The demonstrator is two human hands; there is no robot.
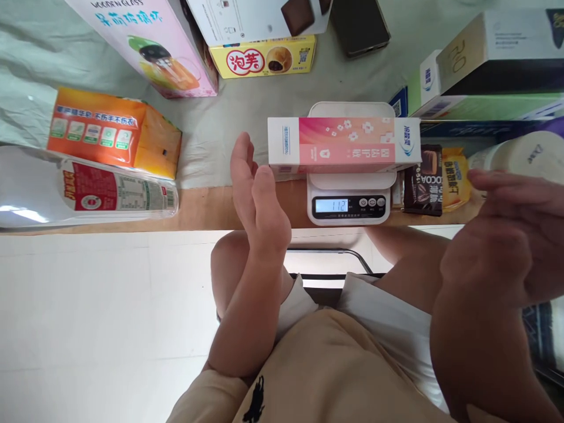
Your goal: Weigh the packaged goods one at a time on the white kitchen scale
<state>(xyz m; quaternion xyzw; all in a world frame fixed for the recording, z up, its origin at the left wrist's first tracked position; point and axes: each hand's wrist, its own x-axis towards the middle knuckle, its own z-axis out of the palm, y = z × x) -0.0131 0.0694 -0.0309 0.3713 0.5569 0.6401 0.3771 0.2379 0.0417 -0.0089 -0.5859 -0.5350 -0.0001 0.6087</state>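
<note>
A pink and white toothpaste box (346,141) lies across the white digital scale (349,210), whose lit display appears to read 112. My left hand (262,197) is raised just left of the box and scale, its fingers stretched out and nothing in it. At the right, my right hand (506,241) is held with fingers extended, partly overlapping a white Dove container (524,153). Whether it touches that container I cannot tell. Between the scale and this hand lie a dark cocoa snack packet (423,182) and a yellow packet (455,179).
An orange soap pack (112,132) and a white bottle with a red label (92,191) lie at the left. A pink glass-cup box (154,44), a yellow puff box (264,57) and a dark phone-like slab (359,26) are behind. Several cartons, one grey (502,53), stand right.
</note>
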